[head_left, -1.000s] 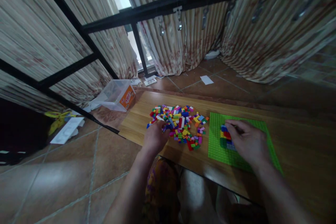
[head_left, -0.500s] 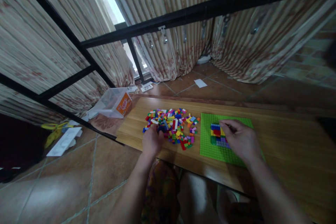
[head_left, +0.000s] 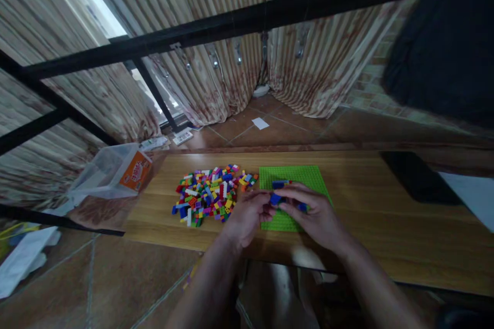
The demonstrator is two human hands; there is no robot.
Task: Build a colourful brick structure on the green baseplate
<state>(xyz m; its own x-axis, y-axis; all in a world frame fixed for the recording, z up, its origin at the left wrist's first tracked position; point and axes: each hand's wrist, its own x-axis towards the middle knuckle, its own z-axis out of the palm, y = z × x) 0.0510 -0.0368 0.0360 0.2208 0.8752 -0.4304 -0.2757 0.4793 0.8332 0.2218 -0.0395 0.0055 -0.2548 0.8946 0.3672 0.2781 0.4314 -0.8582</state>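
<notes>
Over the near-left part of a green baseplate (head_left: 313,179), my two hands meet around a blue building brick (head_left: 275,199). My left hand (head_left: 250,216) pinches it from the left, fingers curled. From the other side, my right hand (head_left: 314,211) grips the same brick between thumb and fingers. Partly hidden behind my right hand, a block of joined bricks (head_left: 278,184) sits on the baseplate, blue along its far edge. A spread pile of loose coloured bricks (head_left: 210,193) lies left of the baseplate, close to my left hand.
The wooden bench top (head_left: 370,205) carries a dark flat object (head_left: 419,177) and a white sheet (head_left: 469,198) at the right. A clear plastic box (head_left: 111,169) with an orange label stands past the left end. A black metal rail (head_left: 231,25) crosses in front of the curtains.
My left hand has left the loose pile and come over to the baseplate. My right hand has met it there, both now on a blue brick. The view has swung to the right.
</notes>
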